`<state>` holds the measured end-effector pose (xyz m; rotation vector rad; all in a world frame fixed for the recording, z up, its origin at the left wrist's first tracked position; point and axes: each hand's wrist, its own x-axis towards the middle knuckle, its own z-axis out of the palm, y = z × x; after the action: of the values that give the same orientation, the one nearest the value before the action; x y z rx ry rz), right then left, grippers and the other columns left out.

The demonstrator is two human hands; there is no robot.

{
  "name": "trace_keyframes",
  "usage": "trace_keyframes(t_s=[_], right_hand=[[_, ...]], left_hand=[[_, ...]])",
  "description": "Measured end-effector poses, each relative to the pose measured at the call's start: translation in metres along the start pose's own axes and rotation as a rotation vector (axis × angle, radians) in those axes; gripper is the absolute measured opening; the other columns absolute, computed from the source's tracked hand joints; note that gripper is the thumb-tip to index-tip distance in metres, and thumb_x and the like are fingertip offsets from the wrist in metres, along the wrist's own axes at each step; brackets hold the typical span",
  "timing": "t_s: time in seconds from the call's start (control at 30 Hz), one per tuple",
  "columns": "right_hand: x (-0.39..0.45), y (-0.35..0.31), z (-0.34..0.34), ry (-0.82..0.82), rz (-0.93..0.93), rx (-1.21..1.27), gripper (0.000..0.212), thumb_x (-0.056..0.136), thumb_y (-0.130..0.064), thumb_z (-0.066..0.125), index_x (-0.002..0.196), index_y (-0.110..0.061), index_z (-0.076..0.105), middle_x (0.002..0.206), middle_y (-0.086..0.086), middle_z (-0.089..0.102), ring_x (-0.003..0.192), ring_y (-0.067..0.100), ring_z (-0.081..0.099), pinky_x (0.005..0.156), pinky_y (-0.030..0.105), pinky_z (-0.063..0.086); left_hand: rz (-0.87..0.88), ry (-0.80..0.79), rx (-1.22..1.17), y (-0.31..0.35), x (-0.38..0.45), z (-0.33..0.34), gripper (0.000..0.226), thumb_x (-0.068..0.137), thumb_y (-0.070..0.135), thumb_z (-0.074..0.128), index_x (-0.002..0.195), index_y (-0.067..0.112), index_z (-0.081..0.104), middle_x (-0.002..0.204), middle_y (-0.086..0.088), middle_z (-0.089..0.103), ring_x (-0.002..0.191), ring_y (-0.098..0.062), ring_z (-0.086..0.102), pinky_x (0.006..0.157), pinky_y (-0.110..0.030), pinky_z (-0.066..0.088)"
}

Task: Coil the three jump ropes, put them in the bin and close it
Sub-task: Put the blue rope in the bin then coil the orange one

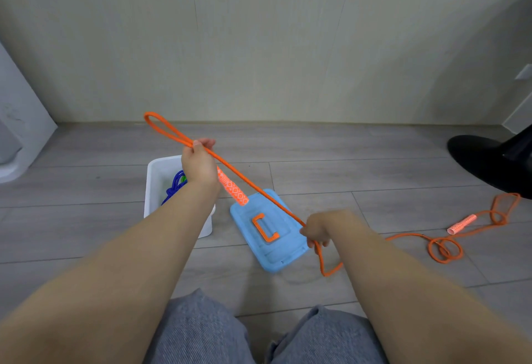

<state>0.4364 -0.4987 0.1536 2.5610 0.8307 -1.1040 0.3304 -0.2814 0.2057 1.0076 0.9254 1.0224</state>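
- Left hand (198, 162), frame centre, grips the orange jump rope (253, 188) and 1 handle (233, 189).
- Right hand (316, 231) pinches the same rope lower right.
- White bin (155, 185), centre left, holds blue rope (174, 186).
- Blue lid (267, 237) lies beside it.

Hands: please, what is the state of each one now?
Left hand: closed, gripping the orange rope and one handle.
Right hand: closed, gripping the same rope.
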Motion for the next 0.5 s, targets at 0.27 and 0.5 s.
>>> trace_keyframes(t_s=[0.27, 0.5], right_hand=[[-0.012, -0.023, -0.032, 0.768, -0.163, 0.666, 0.032, 0.098, -0.033, 0.036, 0.078, -0.012, 0.049, 0.083, 0.012, 0.058, 0.086, 0.031, 0.057, 0.069, 0.032, 0.037], [-0.021, -0.044, -0.033, 0.751, -0.360, 0.607, 0.028, 0.086, -0.026, 0.047, 0.060, -0.016, 0.042, 0.060, -0.002, 0.049, 0.063, 0.020, 0.045, 0.058, 0.032, 0.035]], left_hand=[[-0.055, -0.310, 0.208, -0.006, -0.009, -0.002, 0.026, 0.100, 0.012, 0.033, 0.098, 0.010, 0.059, 0.066, -0.002, 0.045, 0.054, -0.016, 0.049, 0.049, -0.023, 0.043], [0.053, -0.596, 0.579, -0.013, -0.027, -0.002, 0.024, 0.101, 0.017, 0.038, 0.097, 0.010, 0.061, 0.071, -0.004, 0.047, 0.054, -0.016, 0.041, 0.052, -0.026, 0.039]])
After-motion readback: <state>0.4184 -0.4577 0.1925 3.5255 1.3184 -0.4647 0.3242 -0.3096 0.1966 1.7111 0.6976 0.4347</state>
